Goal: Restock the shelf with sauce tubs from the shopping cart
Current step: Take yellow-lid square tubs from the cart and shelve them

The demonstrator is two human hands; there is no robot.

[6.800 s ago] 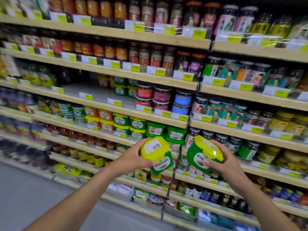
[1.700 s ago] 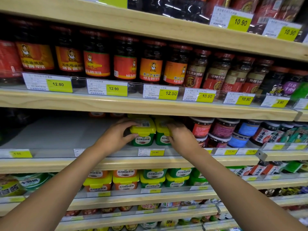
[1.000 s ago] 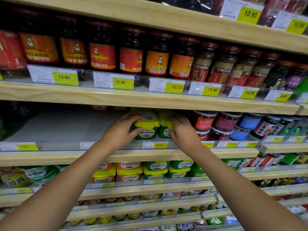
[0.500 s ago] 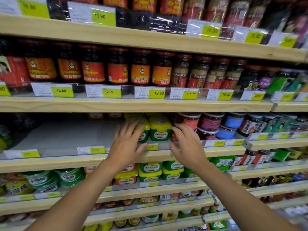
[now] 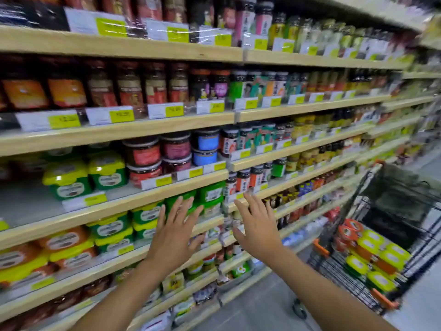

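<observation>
Emptied and drawn back from the shelf: left hand [image 5: 175, 231] and right hand [image 5: 256, 229], fingers spread wide, holding nothing, hanging before the lower rows. Off to the right, shopping cart [image 5: 321, 250], more yellow-lidded sauce tubs [image 5: 372, 261] piled at its near end. Further back, two green tubs [image 5: 87, 174] left standing side by side near the front edge of the shelf [image 5: 143, 199], just left of the red-labelled jars [image 5: 143, 158]. One pair stocked, then; probably turning to the cart for more.
</observation>
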